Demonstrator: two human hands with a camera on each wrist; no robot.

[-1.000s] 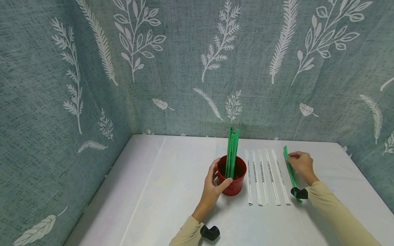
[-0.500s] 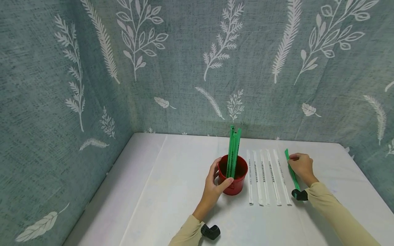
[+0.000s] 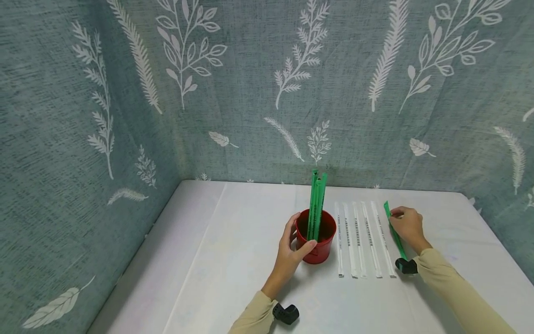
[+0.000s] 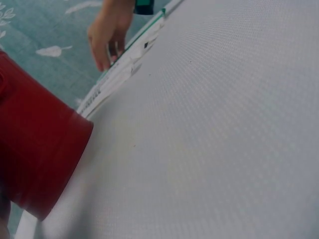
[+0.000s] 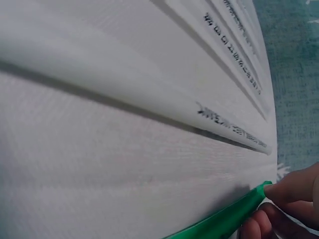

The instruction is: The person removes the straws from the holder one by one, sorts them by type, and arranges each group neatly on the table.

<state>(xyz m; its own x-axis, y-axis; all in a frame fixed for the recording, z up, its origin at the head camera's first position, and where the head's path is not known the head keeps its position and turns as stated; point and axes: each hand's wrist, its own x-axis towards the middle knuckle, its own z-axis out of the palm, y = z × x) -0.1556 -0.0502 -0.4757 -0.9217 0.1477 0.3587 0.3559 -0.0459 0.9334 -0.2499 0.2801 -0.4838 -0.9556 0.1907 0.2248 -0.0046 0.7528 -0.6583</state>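
The green straw (image 3: 394, 232) lies flat on the white surface (image 3: 233, 260), toward the right edge, its far tip pointing at the back edge. The right hand (image 3: 406, 226) pinches it near that far tip, thumb and fingers (image 5: 294, 191) curled onto the green strip; the right wrist view shows the tip (image 5: 259, 193) caught between fingertips and still down on the surface. So the right grip is clenched on the green straw.

Just left of it, five white wrapped straws (image 3: 359, 239) lie side by side in a neat row, parallel to one another and to the green one, each with dark print along its length. The nearest white one sits close beside the green straw; whether they touch I cannot tell.

Left of the row stands the red cup (image 3: 315, 236), upright, roughly mid-surface. A bunch of green straws (image 3: 315, 204) stands in it, leaning slightly toward the back edge. The left hand (image 3: 292, 248) wraps the cup's left side, thumb across the front wall and fingers round the far side, so the left grip is grasping the cup. The left wrist view shows the cup wall (image 4: 35, 164) close up, with the right hand (image 4: 110, 30) beyond.

Teal fabric (image 3: 208, 83) with white leaf prints hangs behind the back and left edges.
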